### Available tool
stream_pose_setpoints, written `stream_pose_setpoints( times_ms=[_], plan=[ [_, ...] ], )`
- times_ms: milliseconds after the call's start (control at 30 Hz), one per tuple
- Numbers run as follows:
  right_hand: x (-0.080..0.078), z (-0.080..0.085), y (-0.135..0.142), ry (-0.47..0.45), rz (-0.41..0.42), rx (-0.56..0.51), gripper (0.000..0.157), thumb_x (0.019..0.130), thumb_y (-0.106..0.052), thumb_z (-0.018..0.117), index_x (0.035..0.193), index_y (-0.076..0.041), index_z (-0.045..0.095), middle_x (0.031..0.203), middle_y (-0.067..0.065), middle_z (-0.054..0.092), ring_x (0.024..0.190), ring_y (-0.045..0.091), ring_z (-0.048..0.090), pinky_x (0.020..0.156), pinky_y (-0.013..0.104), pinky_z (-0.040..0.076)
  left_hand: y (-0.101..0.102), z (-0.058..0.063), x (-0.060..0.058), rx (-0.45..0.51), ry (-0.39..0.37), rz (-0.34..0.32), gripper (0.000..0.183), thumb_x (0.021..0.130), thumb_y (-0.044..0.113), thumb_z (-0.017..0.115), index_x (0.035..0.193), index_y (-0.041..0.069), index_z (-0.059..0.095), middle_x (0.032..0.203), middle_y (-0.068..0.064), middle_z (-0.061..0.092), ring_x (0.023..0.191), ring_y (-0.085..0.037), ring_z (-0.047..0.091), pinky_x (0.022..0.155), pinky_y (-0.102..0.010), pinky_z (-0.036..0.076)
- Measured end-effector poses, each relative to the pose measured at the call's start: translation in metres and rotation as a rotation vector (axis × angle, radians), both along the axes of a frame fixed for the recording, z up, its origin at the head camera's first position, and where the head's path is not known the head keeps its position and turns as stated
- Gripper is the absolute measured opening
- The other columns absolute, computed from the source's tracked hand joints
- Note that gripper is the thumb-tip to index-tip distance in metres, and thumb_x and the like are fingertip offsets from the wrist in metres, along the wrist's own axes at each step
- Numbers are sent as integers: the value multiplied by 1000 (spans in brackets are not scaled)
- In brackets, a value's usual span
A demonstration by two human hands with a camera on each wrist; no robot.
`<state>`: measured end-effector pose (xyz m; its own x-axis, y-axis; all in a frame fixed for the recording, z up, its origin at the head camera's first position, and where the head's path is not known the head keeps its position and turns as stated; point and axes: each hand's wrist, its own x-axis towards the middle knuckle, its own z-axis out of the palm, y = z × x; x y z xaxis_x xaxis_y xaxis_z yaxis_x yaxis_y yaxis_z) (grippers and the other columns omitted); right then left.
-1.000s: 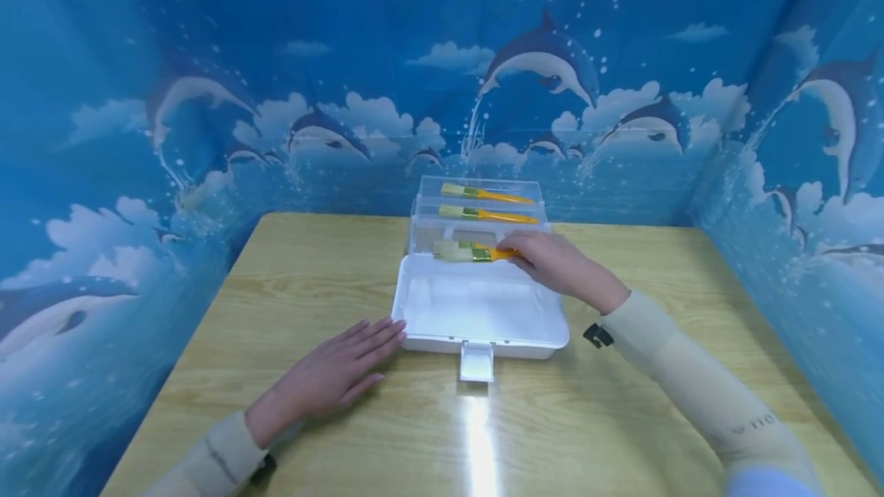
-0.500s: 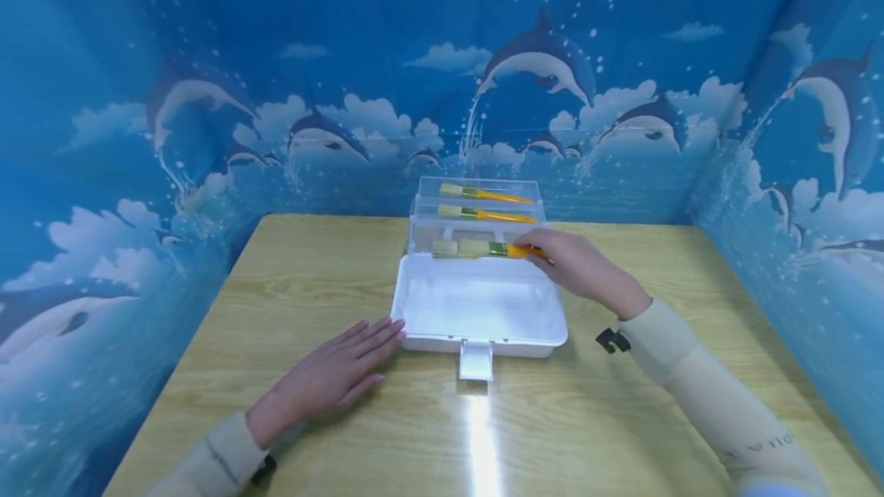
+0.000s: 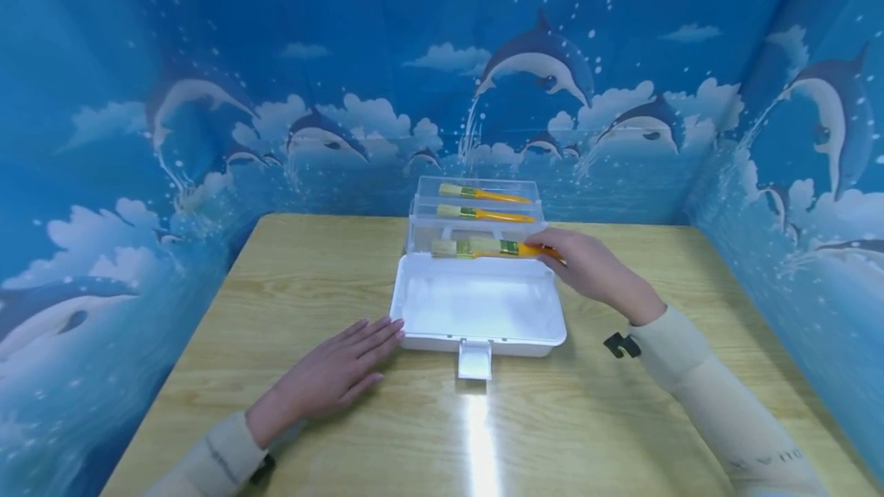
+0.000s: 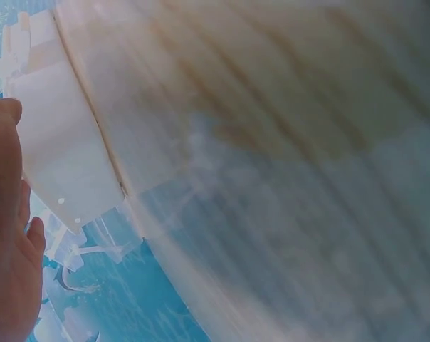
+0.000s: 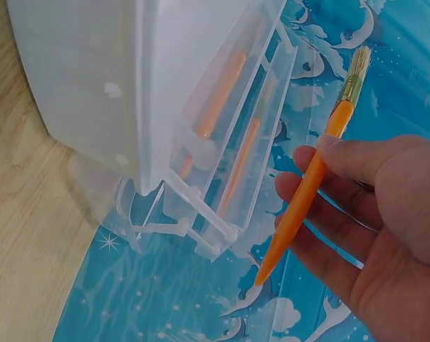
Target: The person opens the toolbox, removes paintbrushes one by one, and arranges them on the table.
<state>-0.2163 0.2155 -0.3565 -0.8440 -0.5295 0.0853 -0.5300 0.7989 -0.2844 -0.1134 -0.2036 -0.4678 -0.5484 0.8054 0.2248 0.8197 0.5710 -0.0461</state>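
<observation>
An open white box (image 3: pixel 476 309) with clear fold-out tiers (image 3: pixel 422 213) stands on the table. My right hand (image 3: pixel 590 267) pinches an orange-handled paintbrush (image 3: pixel 507 248) by its handle, level over the box's back edge. In the right wrist view the thumb and fingertips hold this paintbrush (image 5: pixel 311 178) with bristles up. Behind its bristles shows another paintbrush (image 3: pixel 444 248) in the lowest tier, its handle hidden. Two more paintbrushes lie in the upper tiers, a top one (image 3: pixel 483 193) and a middle one (image 3: pixel 486 213). My left hand (image 3: pixel 338 366) lies flat, fingertips at the box's front left corner.
The wood-grain table (image 3: pixel 297 274) ends just behind the box. A blue dolphin-print curtain (image 3: pixel 387 60) hangs along the back and both sides. The box's white latch flap (image 3: pixel 475 361) hangs down at the front.
My right hand has moved to the right with its paintbrush, which now overlaps less of the paintbrush in the lowest tier. The left hand has stayed at the box's corner.
</observation>
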Motion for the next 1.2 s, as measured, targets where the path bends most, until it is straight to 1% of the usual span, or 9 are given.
stream_pose_setpoints(
  times_ms=[267,600,667,833,900,1033,1133,1200],
  plan=[
    [2,-1,12,10,-35,-40,36,98,-2,65,134,-7,65,130,13,68,119,33,64,95,52,58,0,-1,0,-9,3,5,66,104,34,55,160,9,30,168,-6,26,153,-25,30,125,-46,28],
    [5,0,23,15,-81,-55,34,98,-2,65,132,-6,66,126,15,69,110,33,66,92,52,59,0,1,1,-25,-12,25,67,104,34,56,161,11,30,169,-4,24,153,-23,29,124,-46,28],
    [6,0,26,20,-90,-59,34,98,-2,65,132,-5,66,125,15,70,108,32,67,90,52,60,0,1,2,-26,-15,29,67,104,34,56,161,11,29,169,-3,24,154,-23,28,125,-44,25],
    [7,-2,35,31,-111,-63,33,98,-4,65,132,-4,66,125,17,69,104,32,68,87,51,61,-1,0,2,-27,-22,32,67,104,34,55,161,12,28,169,-2,22,154,-22,26,129,-39,16],
    [8,-3,38,27,-124,-68,33,99,-4,65,132,-4,65,125,17,69,104,32,68,86,51,61,-1,0,1,-27,-19,31,67,104,34,55,161,12,28,169,-2,22,154,-22,26,129,-39,15],
    [9,-4,43,2,-146,-78,33,99,-4,64,133,-3,64,127,19,68,106,33,67,87,52,61,-1,1,2,-28,-12,30,67,104,34,56,161,11,29,169,-3,24,154,-22,28,127,-41,20],
    [10,-6,48,-8,-152,-84,34,100,-4,63,134,-2,63,128,20,68,107,34,67,87,52,61,0,2,2,-28,-15,28,66,104,34,56,160,11,30,169,-3,25,154,-23,28,127,-42,22],
    [10,-9,51,-6,-152,-89,34,99,-3,64,133,-1,64,127,20,68,106,34,67,86,52,61,1,3,2,-24,-21,26,66,104,33,57,160,11,31,168,-3,25,153,-23,29,127,-41,21]
  ],
)
